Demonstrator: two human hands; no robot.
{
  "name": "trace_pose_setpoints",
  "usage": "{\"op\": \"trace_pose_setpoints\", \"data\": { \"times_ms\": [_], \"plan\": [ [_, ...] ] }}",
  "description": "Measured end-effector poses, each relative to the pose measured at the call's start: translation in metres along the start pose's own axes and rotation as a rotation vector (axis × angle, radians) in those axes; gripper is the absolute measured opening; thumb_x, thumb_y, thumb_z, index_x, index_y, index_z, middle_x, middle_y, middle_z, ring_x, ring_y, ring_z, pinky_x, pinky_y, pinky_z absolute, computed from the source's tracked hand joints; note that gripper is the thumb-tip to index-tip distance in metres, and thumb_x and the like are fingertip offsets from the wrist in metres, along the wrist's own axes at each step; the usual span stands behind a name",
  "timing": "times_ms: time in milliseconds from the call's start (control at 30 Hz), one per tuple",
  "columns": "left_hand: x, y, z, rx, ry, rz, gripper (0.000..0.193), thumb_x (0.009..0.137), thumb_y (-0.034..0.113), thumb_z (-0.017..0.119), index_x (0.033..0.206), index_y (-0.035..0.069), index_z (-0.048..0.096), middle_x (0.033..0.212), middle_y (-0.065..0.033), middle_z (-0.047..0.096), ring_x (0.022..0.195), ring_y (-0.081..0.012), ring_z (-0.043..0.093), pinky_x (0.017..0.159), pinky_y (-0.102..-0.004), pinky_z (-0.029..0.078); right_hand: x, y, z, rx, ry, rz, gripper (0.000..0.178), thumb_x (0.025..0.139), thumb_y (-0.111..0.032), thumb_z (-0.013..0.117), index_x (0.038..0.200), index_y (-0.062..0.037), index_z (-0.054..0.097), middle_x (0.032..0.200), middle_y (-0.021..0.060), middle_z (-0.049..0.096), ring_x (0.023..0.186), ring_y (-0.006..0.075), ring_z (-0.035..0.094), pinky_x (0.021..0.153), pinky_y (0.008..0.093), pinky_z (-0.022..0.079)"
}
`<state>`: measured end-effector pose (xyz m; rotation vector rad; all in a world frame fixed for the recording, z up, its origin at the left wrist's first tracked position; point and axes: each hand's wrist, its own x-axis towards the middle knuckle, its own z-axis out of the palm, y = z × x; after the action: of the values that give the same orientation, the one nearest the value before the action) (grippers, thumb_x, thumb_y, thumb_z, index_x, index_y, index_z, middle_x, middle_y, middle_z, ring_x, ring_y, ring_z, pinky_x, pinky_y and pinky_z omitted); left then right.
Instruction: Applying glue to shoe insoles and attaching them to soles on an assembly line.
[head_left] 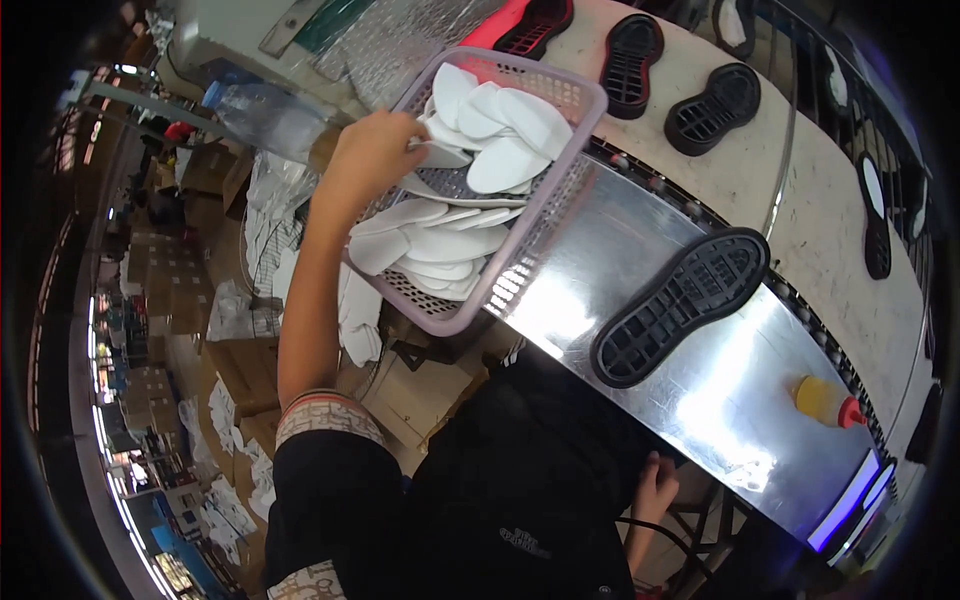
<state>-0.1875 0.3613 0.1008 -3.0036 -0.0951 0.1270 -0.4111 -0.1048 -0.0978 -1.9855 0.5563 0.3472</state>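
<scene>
My left hand (pixel 372 152) reaches over the near left side of a pale purple plastic basket (pixel 455 322). Its fingertips are closed on the edge of a white foam pad (pixel 442 156). More white, rounded pads (pixel 505 165) lie in the basket in two groups, with a grey divider-like strip between them. Low beside my body, under the edge of the metal table (pixel 560 290), my right hand (pixel 654 488) rests with its fingers loosely apart and nothing visible in them. A black shoe sole (pixel 685 305) lies on the table, its gridded side up.
Beyond the table a pale conveyor belt (pixel 690 60) carries several black soles (pixel 715 108). A yellow bottle with a red cap (pixel 828 402) lies at the table's right. Left of the basket are a clear plastic bottle (pixel 262 118) and cardboard boxes (pixel 245 375).
</scene>
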Motion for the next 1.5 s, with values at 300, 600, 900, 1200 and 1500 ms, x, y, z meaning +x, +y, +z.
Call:
{"op": "trace_pose_setpoints", "data": {
  "times_ms": [300,600,900,1200,1500],
  "plan": [
    [-0.066,0.117,-0.071,-1.248,0.357,0.373,0.019,0.081,0.011,0.061,0.095,0.001,0.069,0.087,-0.0076,0.069,0.081,-0.0155,0.064,0.078,-0.0290,0.048,-0.018,-0.078,-0.048,0.443,-0.532,0.005,0.025,0.090,-0.022,0.054,0.089,0.0032,0.059,0.076,0.0056,0.055,0.071,0.0108,0.052,0.066,0.0229,0.041],
    [0.027,0.263,0.053,-1.377,-0.095,0.221,0.043,0.074,0.002,0.071,0.113,0.000,0.054,0.070,-0.0053,0.064,0.064,-0.0086,0.059,0.057,-0.0221,0.046,0.041,-0.117,-0.085,1.871,-0.376,0.051,0.052,0.092,-0.038,0.047,0.124,0.0022,0.043,0.106,0.0152,0.056,0.098,0.0262,0.054,0.088,0.0375,0.045],
    [-0.009,0.254,0.045,-1.447,-0.218,0.247,0.025,0.089,0.007,0.059,0.110,-0.007,0.057,0.091,-0.0087,0.066,0.080,-0.0100,0.061,0.069,-0.0206,0.048,0.123,-0.144,-0.088,2.438,-0.253,0.219,0.079,0.085,-0.045,0.061,0.128,0.0133,0.028,0.117,0.0239,0.042,0.109,0.0305,0.045,0.097,0.0404,0.040],
    [-0.042,0.244,0.032,-1.837,-0.317,0.125,0.030,0.088,0.005,0.059,0.114,-0.008,0.055,0.089,-0.0109,0.067,0.072,-0.0102,0.063,0.058,-0.0207,0.052,0.164,-0.165,-0.098,1.951,0.157,-0.220,0.053,0.083,-0.033,0.062,0.120,-0.0009,0.043,0.092,0.0066,0.051,0.080,0.0174,0.048,0.077,0.0296,0.043],
    [-0.038,0.232,0.024,-1.896,-0.571,0.215,0.033,0.092,0.012,0.055,0.120,-0.005,0.054,0.081,-0.0065,0.066,0.061,-0.0053,0.055,0.059,-0.0209,0.054,0.056,-0.259,-0.064,0.612,0.190,-0.789,0.066,0.063,-0.027,0.078,0.113,0.0047,0.050,0.098,0.0071,0.056,0.090,0.0156,0.056,0.082,0.0282,0.045]
  ]
}}
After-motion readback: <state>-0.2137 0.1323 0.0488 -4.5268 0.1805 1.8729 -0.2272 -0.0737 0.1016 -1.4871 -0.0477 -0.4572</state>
